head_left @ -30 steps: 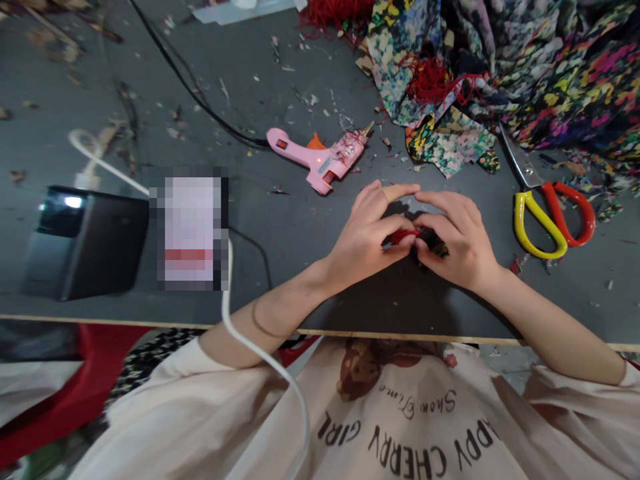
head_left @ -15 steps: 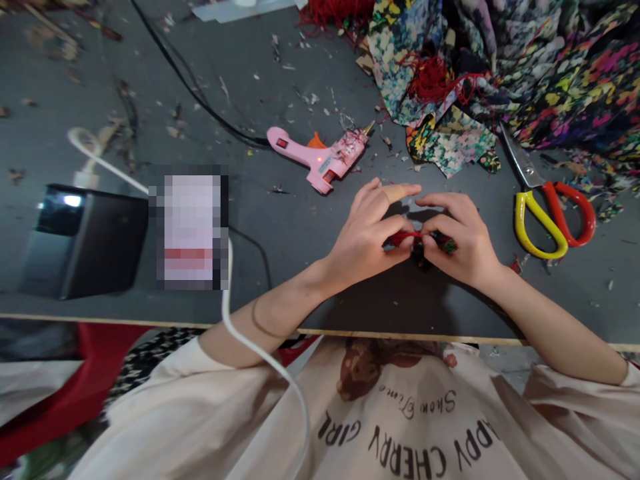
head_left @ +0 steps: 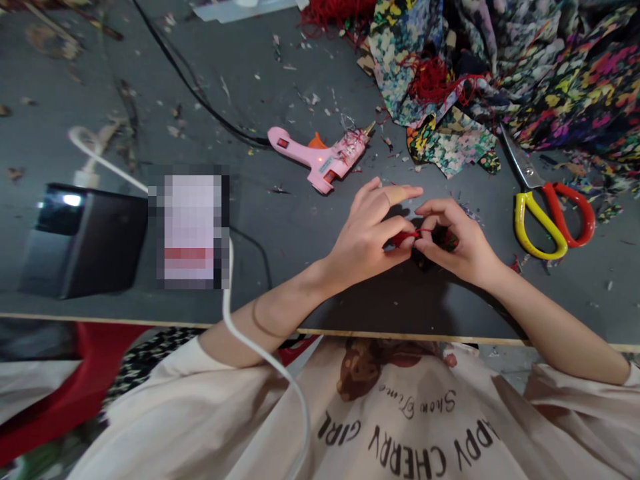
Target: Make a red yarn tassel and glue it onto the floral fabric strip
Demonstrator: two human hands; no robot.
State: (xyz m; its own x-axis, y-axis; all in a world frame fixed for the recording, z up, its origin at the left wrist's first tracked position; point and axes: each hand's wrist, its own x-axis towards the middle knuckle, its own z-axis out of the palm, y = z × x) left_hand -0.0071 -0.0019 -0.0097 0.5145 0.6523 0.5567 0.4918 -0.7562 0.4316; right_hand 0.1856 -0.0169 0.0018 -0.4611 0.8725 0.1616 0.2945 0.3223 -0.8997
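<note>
1. Red thread bundle (head_left: 403, 238): located right of centre in the frame, between the two hands, above the grey table (head_left: 280, 267)
2. Appearance: deep red, narrow and elongated; a thin strand leads from its right end to the right fingertips. Fingers cover much of the bundle, so its full outline cannot be determined
3. Adjacent part: dark patterned scrap (head_left: 449, 239), nearly black with small green and red spots, partly hidden by the right thumb and forefinger. Attachment to the bundle cannot be determined
4. Left hand (head_left: 367, 230): thumb and forefinger pinch the red thread bundle; an upper finger extends to the right
5. Right hand (head_left: 463, 240): thumb and forefinger bent inward, tips at the strand. Cannot tell whether they grasp the strand, the scrap or neither
6. Glue gun (head_left: 313, 159): pink, orange trigger, upper centre of the frame, nozzle toward the upper right
7. Scissors (head_left: 533, 177): right side of the frame, yellow and red handles, blades toward the upper left
8. Floral fabric (head_left: 565, 87): multicoloured, heaped at the upper right, near a tangle of red thread (head_left: 431, 80)
</note>
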